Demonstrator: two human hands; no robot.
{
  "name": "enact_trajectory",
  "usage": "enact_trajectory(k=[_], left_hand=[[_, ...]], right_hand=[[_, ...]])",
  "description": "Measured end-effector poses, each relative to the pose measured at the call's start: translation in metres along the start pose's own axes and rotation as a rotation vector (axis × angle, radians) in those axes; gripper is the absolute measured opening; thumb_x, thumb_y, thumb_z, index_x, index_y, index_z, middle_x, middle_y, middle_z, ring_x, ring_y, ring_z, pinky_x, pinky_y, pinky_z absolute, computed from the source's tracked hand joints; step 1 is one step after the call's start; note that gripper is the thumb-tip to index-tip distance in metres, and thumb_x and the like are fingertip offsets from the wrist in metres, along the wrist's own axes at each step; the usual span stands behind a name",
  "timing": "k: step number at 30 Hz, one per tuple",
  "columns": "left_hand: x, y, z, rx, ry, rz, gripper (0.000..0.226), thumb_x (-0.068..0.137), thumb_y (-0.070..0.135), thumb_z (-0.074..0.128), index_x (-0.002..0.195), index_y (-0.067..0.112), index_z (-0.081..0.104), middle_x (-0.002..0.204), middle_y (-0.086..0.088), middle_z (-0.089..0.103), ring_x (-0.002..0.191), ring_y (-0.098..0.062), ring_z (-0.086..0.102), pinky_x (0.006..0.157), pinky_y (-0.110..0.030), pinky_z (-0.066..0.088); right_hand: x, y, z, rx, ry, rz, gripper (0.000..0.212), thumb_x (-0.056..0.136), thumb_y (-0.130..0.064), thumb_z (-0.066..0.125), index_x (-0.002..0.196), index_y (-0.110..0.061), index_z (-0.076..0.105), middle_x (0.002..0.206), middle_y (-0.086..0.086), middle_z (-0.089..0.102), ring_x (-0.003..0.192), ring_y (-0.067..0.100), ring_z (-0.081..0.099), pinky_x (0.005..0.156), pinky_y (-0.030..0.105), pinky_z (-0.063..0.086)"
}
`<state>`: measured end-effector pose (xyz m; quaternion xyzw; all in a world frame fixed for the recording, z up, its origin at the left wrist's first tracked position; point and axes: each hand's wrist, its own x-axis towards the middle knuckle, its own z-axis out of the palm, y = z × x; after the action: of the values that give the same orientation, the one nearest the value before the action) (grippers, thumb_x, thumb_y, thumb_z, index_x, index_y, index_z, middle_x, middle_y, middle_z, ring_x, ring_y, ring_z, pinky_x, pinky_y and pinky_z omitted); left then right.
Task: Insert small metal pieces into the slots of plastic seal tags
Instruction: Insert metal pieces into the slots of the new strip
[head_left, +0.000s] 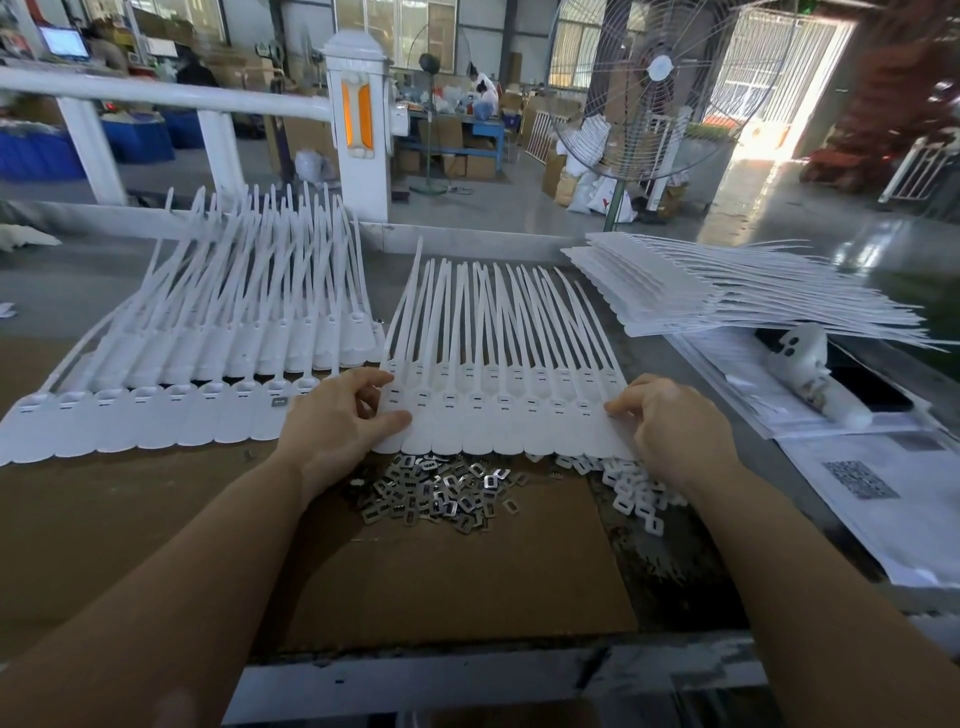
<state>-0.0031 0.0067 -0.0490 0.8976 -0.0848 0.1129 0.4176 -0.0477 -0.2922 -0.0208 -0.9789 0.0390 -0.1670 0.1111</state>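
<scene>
The left hand (340, 418) pinches the left edge of the middle sheet of seal tags (498, 421), thumb on top of the near corner and fingers curled at the edge. The right hand (670, 423) grips the right edge of the same sheet, fingertips bent down onto the outermost tag. The sheet lies flat on the brown cardboard (441, 566), its rounded tag ends toward the person and its long thin tails fanning away from them. Each tag in the sheet shows a small slot near its neck.

Just beside the near edge of the sheet, between the two forearms, lies a loose pile of small metal pieces (436, 491) on the cardboard. To the right of that pile, touching it, is a smaller heap of white plastic clips (636, 496), partly hidden by the right wrist.

To the left of the held sheet lies a second row of seal tags (150, 415), overlapped by further rows behind it. Far right, a stack of tag sheets (691, 291) rests with its tails pointing right. Printed papers (883, 493) lie under and in front of that stack. A standing fan (660, 88) is behind the workbench.
</scene>
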Motion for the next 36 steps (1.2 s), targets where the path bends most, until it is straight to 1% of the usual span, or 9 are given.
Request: enact_trajectory(k=[4,9,12,16,18,21,24,29,36], left_hand=[[0.0,0.0,0.001,-0.006,0.011,-0.005,0.047,0.078,0.032,0.072,0.122,0.021,0.058,0.085,0.013,0.054,0.078,-0.003,0.051,0.073,-0.026,0.04],[0.0,0.0,0.001,-0.011,0.002,-0.006,0.048,0.077,0.032,0.073,0.121,0.021,0.058,0.085,0.011,0.056,0.079,-0.006,0.053,0.077,-0.029,0.044],[0.0,-0.001,0.0,-0.008,0.002,-0.005,0.048,0.077,0.032,0.073,0.122,0.02,0.058,0.085,0.01,0.055,0.079,-0.009,0.053,0.078,-0.031,0.045],[0.001,0.0,0.001,-0.011,0.002,0.002,0.048,0.077,0.032,0.073,0.122,0.019,0.058,0.084,0.011,0.054,0.079,-0.009,0.053,0.079,-0.031,0.044],[0.001,-0.001,0.001,-0.019,-0.001,-0.002,0.048,0.077,0.032,0.073,0.122,0.019,0.058,0.083,0.011,0.054,0.079,-0.01,0.053,0.079,-0.031,0.044],[0.001,-0.001,0.002,-0.017,0.004,0.0,0.048,0.078,0.032,0.073,0.121,0.02,0.058,0.083,0.012,0.053,0.078,-0.007,0.052,0.077,-0.029,0.042],[0.002,-0.002,0.003,-0.017,0.003,0.006,0.048,0.078,0.033,0.072,0.121,0.019,0.058,0.083,0.012,0.053,0.077,-0.006,0.051,0.076,-0.029,0.041],[0.001,-0.003,0.003,-0.014,0.015,0.013,0.047,0.078,0.032,0.072,0.121,0.019,0.058,0.083,0.012,0.053,0.076,-0.004,0.05,0.074,-0.027,0.039],[0.001,-0.004,0.003,0.001,0.018,0.014,0.047,0.077,0.032,0.073,0.12,0.02,0.059,0.082,0.012,0.054,0.078,-0.008,0.052,0.078,-0.029,0.042]], right_hand=[[0.007,-0.003,-0.001,-0.023,-0.052,0.056,0.022,0.09,-0.013,0.052,0.101,-0.024,0.068,0.107,-0.005,0.063,0.099,0.019,0.057,0.081,0.034,0.047],[0.011,-0.006,0.0,-0.05,-0.074,0.08,0.023,0.088,-0.01,0.053,0.098,-0.027,0.065,0.105,-0.004,0.063,0.098,0.019,0.056,0.075,0.03,0.042],[0.005,-0.005,-0.001,-0.037,-0.047,0.068,0.023,0.091,-0.013,0.053,0.102,-0.027,0.066,0.108,-0.006,0.062,0.099,0.019,0.055,0.079,0.032,0.045],[-0.006,-0.003,-0.003,0.015,-0.028,0.032,0.036,0.091,-0.006,0.045,0.112,-0.025,0.067,0.117,-0.009,0.06,0.104,0.019,0.053,0.086,0.032,0.044],[-0.01,-0.003,-0.005,0.022,-0.024,0.027,0.032,0.093,-0.012,0.045,0.113,-0.025,0.067,0.118,-0.008,0.061,0.104,0.019,0.054,0.087,0.031,0.043],[-0.015,-0.005,-0.01,0.048,-0.013,0.05,0.023,0.092,-0.022,0.051,0.106,-0.024,0.07,0.11,-0.003,0.066,0.099,0.02,0.058,0.082,0.029,0.043],[-0.018,-0.008,-0.014,0.072,-0.026,0.063,0.018,0.09,-0.019,0.056,0.099,-0.023,0.072,0.103,-0.003,0.069,0.095,0.018,0.06,0.08,0.027,0.044],[-0.026,-0.017,-0.014,0.114,-0.035,0.077,0.02,0.089,-0.011,0.056,0.102,-0.021,0.069,0.107,-0.002,0.064,0.104,0.019,0.056,0.087,0.031,0.047],[-0.039,-0.022,-0.018,0.146,-0.047,0.049,0.006,0.081,-0.019,0.069,0.084,-0.024,0.07,0.079,-0.01,0.061,0.079,0.011,0.059,0.075,0.027,0.049]])
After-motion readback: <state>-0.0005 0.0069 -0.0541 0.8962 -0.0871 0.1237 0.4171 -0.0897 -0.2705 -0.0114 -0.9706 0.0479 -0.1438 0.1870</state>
